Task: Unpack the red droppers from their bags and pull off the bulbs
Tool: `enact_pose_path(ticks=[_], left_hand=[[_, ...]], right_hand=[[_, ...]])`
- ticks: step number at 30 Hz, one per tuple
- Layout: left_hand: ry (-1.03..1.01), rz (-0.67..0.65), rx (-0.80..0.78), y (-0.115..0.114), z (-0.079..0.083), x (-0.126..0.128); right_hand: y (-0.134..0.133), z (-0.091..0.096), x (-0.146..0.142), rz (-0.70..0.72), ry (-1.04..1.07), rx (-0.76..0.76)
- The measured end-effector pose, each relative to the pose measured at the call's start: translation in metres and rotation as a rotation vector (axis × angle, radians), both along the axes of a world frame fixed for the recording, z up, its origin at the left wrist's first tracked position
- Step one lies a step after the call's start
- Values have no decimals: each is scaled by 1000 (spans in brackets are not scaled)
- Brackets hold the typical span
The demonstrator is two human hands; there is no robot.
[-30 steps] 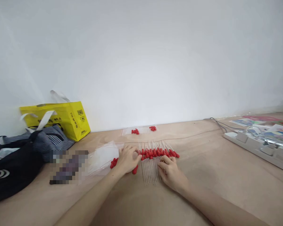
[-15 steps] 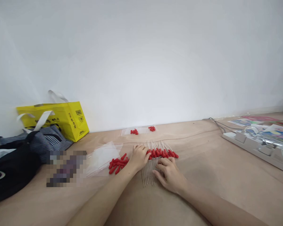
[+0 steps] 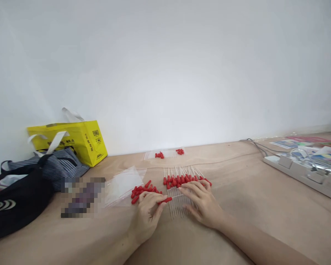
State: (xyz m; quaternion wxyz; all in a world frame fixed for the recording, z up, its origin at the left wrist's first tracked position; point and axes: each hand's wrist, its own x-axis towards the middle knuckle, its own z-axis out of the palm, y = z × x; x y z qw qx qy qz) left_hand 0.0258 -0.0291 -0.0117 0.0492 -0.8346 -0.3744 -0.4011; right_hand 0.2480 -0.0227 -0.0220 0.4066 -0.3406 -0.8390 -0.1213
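- Droppers (image 3: pixel 182 180) with red tops lie in a row side by side on the table (image 3: pixel 237 221), mid-frame, glass stems towards the person.
- Far off at nine o'clock from them, a black bag (image 3: pixel 19 198), a striped bag (image 3: pixel 55 165) and a yellow bag (image 3: pixel 79 141) sit against the wall.
- A clear plastic bag (image 3: pixel 124 184) lies flat nearer in, with loose bulbs (image 3: pixel 143 190) heaped at its right edge.
- Left hand (image 3: pixel 147 217), at seven o'clock from the row, pinches one red bulb (image 3: pixel 167 200) in its fingertips.
- Right hand (image 3: pixel 202 200) rests flat on the stems, fingers spread, gripping nothing.
- At twelve o'clock, a packet (image 3: pixel 168 152) lies by the wall.
- At three o'clock, well apart, is a power strip (image 3: pixel 300 171).
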Motion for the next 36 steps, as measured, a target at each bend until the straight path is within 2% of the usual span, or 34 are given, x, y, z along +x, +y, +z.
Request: enact_pose_path(ticks=[5, 9, 16, 23, 29, 33, 36], left_hand=[[38, -49, -113, -9, 2, 11], [119, -11, -139, -11, 4, 14], [132, -26, 36, -11, 1, 18], [197, 2, 38, -13, -9, 14], [231, 23, 36, -11, -9, 8], [167, 130, -1, -5, -3, -11], [26, 121, -33, -1, 5, -19]], right_hand=[[1, -8, -7, 63, -10, 37], [0, -12, -9, 52, -43, 38], [-7, -8, -15, 36, -64, 114], [-14, -4, -13, 57, -115, 30], [-14, -3, -10, 64, -118, 11], [-8, -6, 3, -49, 4, -81], [-2, -9, 7, -110, 96, -178]])
